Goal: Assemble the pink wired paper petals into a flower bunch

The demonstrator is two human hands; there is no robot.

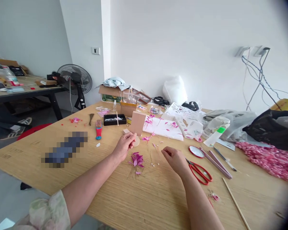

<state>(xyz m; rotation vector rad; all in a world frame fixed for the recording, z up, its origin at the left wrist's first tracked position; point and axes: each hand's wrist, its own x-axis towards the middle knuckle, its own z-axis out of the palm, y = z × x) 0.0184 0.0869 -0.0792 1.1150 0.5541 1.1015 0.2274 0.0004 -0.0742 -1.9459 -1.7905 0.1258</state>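
My left hand (124,145) is closed round a small round wooden disc (136,141) just above the wooden table (146,195). My right hand (174,158) rests on the table with its fingers curled, pinched near a thin wire stem; what it holds is too small to make out. Between the hands lies a magenta petal flower (137,159) with loose wire stems. A small wooden block (137,123) stands just beyond my left hand. Red-handled scissors (199,172) lie right beside my right wrist.
A white sheet with pink petals (164,127), a black tray (114,119), a red and blue brush (99,128), a round red mirror (196,151), a pile of pink material (271,159), a wooden stick (235,203), bags and boxes crowd the far side. A fan (74,80) stands behind.
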